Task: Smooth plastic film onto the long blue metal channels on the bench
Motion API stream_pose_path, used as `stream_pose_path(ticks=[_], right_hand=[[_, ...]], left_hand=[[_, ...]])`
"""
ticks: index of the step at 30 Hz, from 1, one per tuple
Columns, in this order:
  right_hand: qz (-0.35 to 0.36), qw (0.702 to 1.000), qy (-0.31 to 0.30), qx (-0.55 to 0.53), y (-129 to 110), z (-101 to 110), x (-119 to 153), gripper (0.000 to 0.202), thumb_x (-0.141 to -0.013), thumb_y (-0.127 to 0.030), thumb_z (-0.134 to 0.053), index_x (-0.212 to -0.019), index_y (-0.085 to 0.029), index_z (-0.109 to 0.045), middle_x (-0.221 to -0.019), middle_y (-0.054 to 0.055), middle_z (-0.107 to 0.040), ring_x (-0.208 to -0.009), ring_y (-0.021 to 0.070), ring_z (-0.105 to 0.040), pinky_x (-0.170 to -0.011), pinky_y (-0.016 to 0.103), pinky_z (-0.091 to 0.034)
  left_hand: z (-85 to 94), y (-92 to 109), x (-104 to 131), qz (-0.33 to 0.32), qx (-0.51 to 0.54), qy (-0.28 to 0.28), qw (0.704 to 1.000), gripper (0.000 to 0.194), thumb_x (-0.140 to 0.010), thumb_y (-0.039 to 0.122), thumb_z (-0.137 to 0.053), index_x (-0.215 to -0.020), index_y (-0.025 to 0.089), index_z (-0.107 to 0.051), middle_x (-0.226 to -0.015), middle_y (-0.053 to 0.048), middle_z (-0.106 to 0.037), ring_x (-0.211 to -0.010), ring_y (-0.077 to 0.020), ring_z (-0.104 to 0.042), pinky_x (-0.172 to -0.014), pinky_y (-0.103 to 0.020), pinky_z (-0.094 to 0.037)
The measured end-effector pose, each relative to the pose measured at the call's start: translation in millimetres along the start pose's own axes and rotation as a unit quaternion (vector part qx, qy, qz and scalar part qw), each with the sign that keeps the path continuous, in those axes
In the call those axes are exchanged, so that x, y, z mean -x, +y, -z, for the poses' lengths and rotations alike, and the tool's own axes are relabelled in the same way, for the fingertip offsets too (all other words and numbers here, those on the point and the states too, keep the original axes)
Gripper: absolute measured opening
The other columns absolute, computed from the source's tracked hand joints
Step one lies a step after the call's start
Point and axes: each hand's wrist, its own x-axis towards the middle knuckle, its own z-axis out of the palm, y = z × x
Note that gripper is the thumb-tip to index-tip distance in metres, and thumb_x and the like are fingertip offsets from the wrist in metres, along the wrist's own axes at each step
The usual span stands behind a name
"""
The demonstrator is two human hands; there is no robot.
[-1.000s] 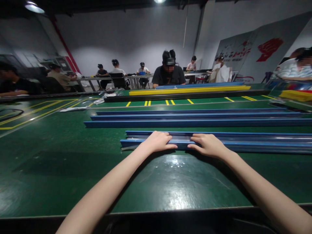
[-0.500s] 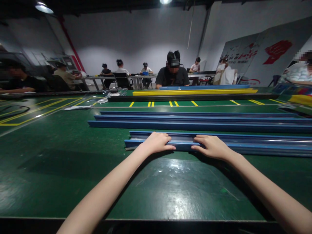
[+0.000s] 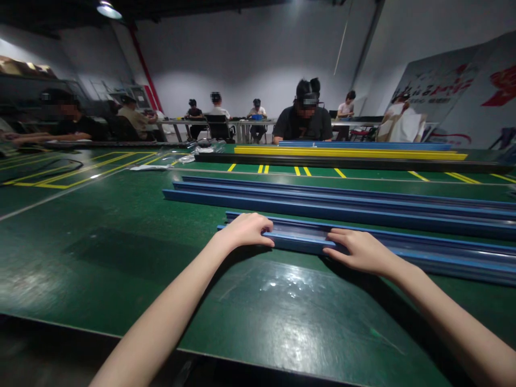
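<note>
A long blue plastic channel (image 3: 298,239) lies across the green table (image 3: 121,258), open side up, running off to the right. My left hand (image 3: 244,230) grips its near wall close to the left end, fingers curled over the top. My right hand (image 3: 358,250) rests on the same wall a little further right, fingers over the edge, thumb at the front.
A second, longer blue channel (image 3: 322,201) lies just behind. Further back sit a black, a yellow and a blue strip (image 3: 346,153). Plastic wrapping (image 3: 151,167) lies at the back left. A person in black (image 3: 305,115) sits opposite; others sit at tables behind.
The view has turned left and tilted, so the channels now slant down to the right. My hands stay on the near channel, a bit further apart.
</note>
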Motion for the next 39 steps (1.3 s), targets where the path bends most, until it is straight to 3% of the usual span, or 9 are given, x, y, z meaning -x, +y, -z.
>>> stream_pose_path(ticks=[5, 13, 25, 39], right_hand=[[0.023, 1.000, -0.007, -0.008, -17, 4, -18, 0.042, -0.087, -0.047, -0.029, -0.091, -0.017, -0.059, -0.088, 0.007, -0.061, -0.077, 0.0181, -0.058, -0.065, 0.027, -0.039], [0.050, 0.999, -0.011, -0.016, -40, 6, -43, 0.040, -0.087, -0.044, -0.031, -0.087, -0.017, -0.061, -0.085, 0.008, -0.062, -0.074, 0.0169, -0.058, -0.063, 0.025, -0.037], [0.075, 0.996, -0.011, -0.040, -50, 8, -57, 0.042, -0.087, -0.045, -0.031, -0.091, -0.017, -0.063, -0.088, 0.007, -0.062, -0.076, 0.0177, -0.059, -0.064, 0.026, -0.037], [0.086, 0.996, -0.009, -0.026, -66, 5, -70, 0.036, -0.085, -0.041, -0.037, -0.103, -0.018, -0.059, -0.095, 0.008, -0.061, -0.080, 0.0178, -0.058, -0.065, 0.026, -0.037]], left_hand=[[4.5, -3, 4, 0.028, 0.005, -0.035, 0.999, 0.030, -0.071, 0.050, -0.056, -0.074, 0.021, -0.062, -0.076, 0.000, -0.065, -0.071, -0.0164, -0.057, -0.054, -0.022, -0.031], [4.6, -7, 6, 0.052, 0.022, -0.046, 0.997, 0.038, -0.070, 0.056, -0.053, -0.072, 0.020, -0.064, -0.075, -0.003, -0.065, -0.068, -0.0163, -0.057, -0.052, -0.022, -0.031], [8.4, -31, 18, 0.110, 0.100, -0.095, 0.984, 0.029, -0.063, 0.045, -0.056, -0.071, 0.020, -0.066, -0.066, 0.000, -0.062, -0.057, -0.0120, -0.051, -0.050, -0.022, -0.032], [14.2, -34, 20, 0.158, 0.117, -0.121, 0.973, 0.040, -0.061, 0.055, -0.056, -0.073, 0.018, -0.067, -0.061, 0.000, -0.059, -0.054, -0.0121, -0.050, -0.046, -0.021, -0.030]])
